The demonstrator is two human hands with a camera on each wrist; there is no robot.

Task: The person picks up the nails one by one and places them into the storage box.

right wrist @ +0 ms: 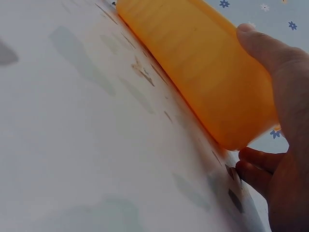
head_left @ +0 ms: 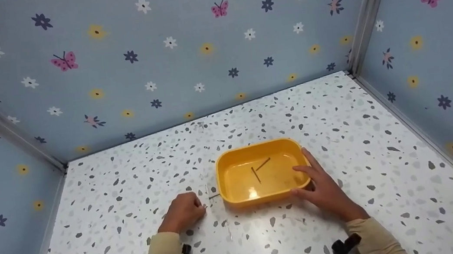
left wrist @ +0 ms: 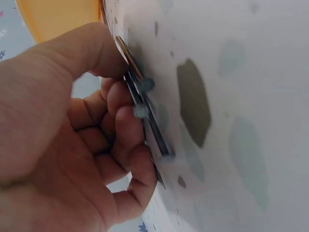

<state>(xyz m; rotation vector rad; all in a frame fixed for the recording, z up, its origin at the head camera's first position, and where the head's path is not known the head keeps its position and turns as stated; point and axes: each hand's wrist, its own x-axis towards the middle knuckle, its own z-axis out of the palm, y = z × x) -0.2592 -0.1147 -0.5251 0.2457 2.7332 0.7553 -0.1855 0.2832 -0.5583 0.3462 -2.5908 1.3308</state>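
Observation:
My left hand point(head_left: 183, 211) is curled low over the table, left of a yellow plastic tray point(head_left: 226, 184). In the left wrist view, its thumb and fingers pinch a few dark metal nails point(left wrist: 153, 126) close to the table surface. My right hand point(head_left: 324, 188) grips the tray's right end, thumb on the near rim and fingers around the end wall. The tray stands upright on the table, with two thin nails point(head_left: 263, 164) lying on its floor. One more nail point(head_left: 214, 196) lies just outside the tray's left wall.
Beneath everything is a white speckled table point(head_left: 137, 178). Blue panels point(head_left: 178, 28) with flowers and butterflies enclose its back, left and right sides. Black straps point(head_left: 346, 246) sit at both wrists, below tan sleeves point(head_left: 374, 238).

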